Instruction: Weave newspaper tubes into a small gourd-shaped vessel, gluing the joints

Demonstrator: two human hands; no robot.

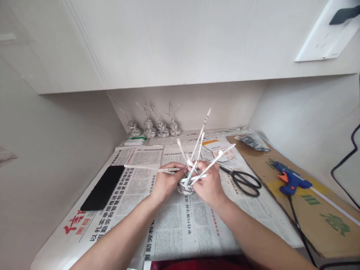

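Note:
A small woven piece of rolled newspaper (185, 188) sits between my two hands over the newspaper-covered table. Several rolled paper sticks (198, 140) rise and fan out from its top. My left hand (168, 182) pinches a long paper stick (143, 168) that points out to the left, its fingers closed at the weave. My right hand (209, 183) is closed around the right side of the woven piece and the bases of the sticks. The fingertips are partly hidden behind the sticks.
Several gourd-shaped woven pieces (163, 129) stand along the back wall. A black phone (104, 187) lies left; black scissors (244, 182) lie right. A blue glue gun (292, 179) with its cord rests on cardboard (323, 225). Loose paper sticks (213, 134) lie at the back.

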